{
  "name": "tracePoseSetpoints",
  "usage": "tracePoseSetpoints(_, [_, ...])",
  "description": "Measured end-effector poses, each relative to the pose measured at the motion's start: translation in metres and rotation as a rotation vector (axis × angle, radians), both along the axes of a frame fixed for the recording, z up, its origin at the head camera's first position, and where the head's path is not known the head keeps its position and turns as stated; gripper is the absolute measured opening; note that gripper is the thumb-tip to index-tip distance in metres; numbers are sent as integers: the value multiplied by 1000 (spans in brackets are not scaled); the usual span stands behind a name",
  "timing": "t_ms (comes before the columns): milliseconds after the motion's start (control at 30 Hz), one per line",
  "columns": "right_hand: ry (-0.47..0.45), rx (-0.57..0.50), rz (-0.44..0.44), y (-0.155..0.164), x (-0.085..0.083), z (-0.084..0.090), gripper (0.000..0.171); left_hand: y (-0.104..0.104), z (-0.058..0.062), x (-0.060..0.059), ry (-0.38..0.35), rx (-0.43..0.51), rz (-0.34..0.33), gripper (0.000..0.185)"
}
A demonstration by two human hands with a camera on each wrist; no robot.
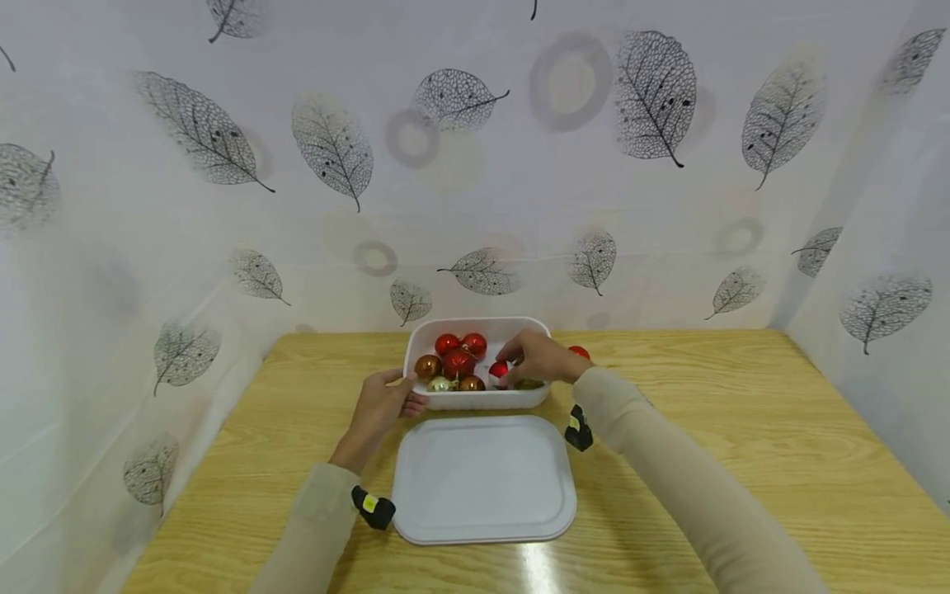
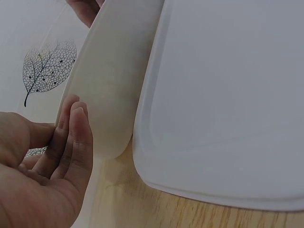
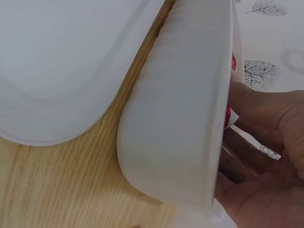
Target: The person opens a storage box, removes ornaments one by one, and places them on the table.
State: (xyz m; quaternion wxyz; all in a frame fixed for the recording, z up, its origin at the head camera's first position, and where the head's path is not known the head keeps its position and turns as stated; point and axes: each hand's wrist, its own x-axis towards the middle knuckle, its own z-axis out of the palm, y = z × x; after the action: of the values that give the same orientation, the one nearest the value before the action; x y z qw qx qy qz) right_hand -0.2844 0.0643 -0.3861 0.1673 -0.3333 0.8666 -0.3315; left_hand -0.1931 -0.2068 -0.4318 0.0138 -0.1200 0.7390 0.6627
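A white plastic box stands near the table's back edge, with several red, copper and gold Christmas baubles inside. At its left front corner my left hand grips the rim, fingers against the outer wall in the left wrist view. My right hand reaches in over the right side and pinches a red and white bauble between thumb and fingers. In the right wrist view, the box wall hides most of that bauble.
In front of the box lies a white lid, flat on the wooden table. Another red bauble shows behind the right wrist, outside the box. A leaf-patterned curtain hangs behind the table and at both sides.
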Motion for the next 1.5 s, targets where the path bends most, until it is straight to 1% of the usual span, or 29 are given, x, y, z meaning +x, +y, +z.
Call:
tracePoseSetpoints(167, [9,-18,-11,3,0,4,32,0,-2,0,-7,2,3,40])
tracePoseSetpoints(333, [-60,-51,-60,8,1,11,34,-1,-3,-1,-10,10,4,40])
tracePoseSetpoints(400, [-70,-64,-65,10,0,13,35,-1,-4,-1,-10,9,4,41])
tracePoseSetpoints(467, [-58,-56,-65,13,-1,15,36,-1,-3,-1,-15,4,5,41])
tracePoseSetpoints(567, [-3,-30,-53,17,-3,18,36,-1,-3,-1,-18,-3,4,42])
tracePoseSetpoints(633, [18,-20,-55,20,-5,20,37,-1,-3,0,-19,-5,5,43])
tracePoseSetpoints(867, [-7,-37,-87,32,-5,30,37,-1,-2,2,-7,11,2,45])
tracePoseSetpoints(1100, [-3,-62,-120,47,-6,37,36,0,-2,1,-8,6,11,45])
tracePoseSetpoints(1333, [-9,-82,-137,66,-9,38,31,0,-1,2,20,22,-3,41])
tracePoseSetpoints(1500, [-6,-85,-156,81,-12,37,31,1,0,3,20,34,-4,42])
